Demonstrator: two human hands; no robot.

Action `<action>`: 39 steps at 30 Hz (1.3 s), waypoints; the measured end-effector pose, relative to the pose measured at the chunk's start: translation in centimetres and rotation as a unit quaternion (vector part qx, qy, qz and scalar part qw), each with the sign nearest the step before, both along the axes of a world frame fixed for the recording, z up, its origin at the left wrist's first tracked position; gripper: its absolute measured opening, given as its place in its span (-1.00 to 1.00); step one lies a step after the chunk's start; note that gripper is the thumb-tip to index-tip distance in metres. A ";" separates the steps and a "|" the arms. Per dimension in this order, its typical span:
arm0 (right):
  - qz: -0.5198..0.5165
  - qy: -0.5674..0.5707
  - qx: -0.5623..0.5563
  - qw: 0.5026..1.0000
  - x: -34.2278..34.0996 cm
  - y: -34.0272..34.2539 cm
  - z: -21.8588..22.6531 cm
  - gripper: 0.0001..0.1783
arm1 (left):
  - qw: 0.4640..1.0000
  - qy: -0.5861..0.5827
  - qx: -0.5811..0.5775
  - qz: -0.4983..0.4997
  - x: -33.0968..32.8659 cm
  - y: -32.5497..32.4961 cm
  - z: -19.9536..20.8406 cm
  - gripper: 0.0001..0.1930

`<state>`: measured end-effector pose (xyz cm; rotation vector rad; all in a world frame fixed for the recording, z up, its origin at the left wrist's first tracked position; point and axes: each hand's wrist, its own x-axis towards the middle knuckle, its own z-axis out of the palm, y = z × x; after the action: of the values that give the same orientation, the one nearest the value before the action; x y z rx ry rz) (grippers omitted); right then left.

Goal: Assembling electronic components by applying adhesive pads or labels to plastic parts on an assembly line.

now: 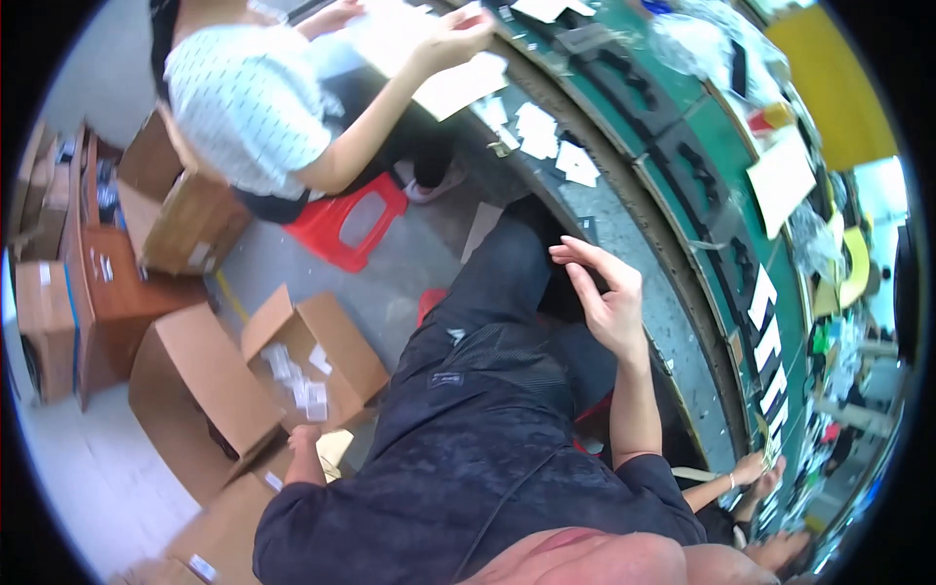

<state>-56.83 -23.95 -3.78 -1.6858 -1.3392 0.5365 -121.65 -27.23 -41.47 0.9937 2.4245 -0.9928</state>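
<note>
A long green table point(726, 127) curves along the right side. The pale grey floor point(88, 478) on the left carries open cardboard boxes point(195, 390), brown cartons point(107, 283) and a red plastic stool point(351, 224). Light is bright and even.
</note>
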 end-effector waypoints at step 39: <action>-0.408 0.022 0.052 0.911 10.5 -11.5 -13.0 -0.73 | 0.446 -0.254 0.492 -0.703 59.5 30.1 29.7 -0.38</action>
<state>-46.30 -35.43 -16.81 -1.9299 -0.5129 0.0054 -62.17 2.83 -11.80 3.1726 0.9021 0.7974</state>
